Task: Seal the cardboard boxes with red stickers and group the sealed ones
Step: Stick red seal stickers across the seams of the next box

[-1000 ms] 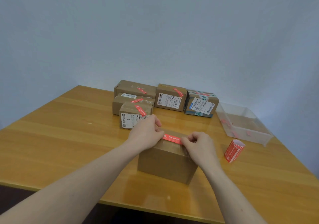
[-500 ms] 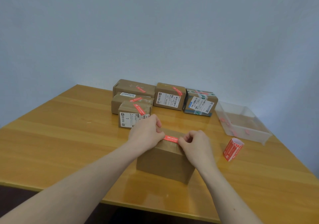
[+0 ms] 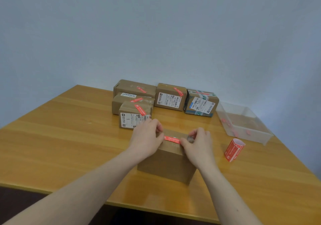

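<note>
A plain cardboard box (image 3: 166, 165) stands in front of me on the wooden table (image 3: 60, 138). A red sticker (image 3: 172, 139) lies across its top. My left hand (image 3: 145, 138) rests on the box's left top edge, fingertips at the sticker's left end. My right hand (image 3: 198, 143) presses on the top at the sticker's right end, thumb on the sticker. Behind, several sealed boxes (image 3: 137, 110) with red stickers stand grouped. A roll of red stickers (image 3: 233, 149) lies to the right.
A clear plastic bin (image 3: 246, 122) with a few red scraps inside sits at the far right. A pale wall rises behind the table. The table's front edge runs just below the near box.
My right hand slid left along the sticker and then back to the right, with the fingers lifting. My left hand stayed at the sticker's left end. The box has not moved.
</note>
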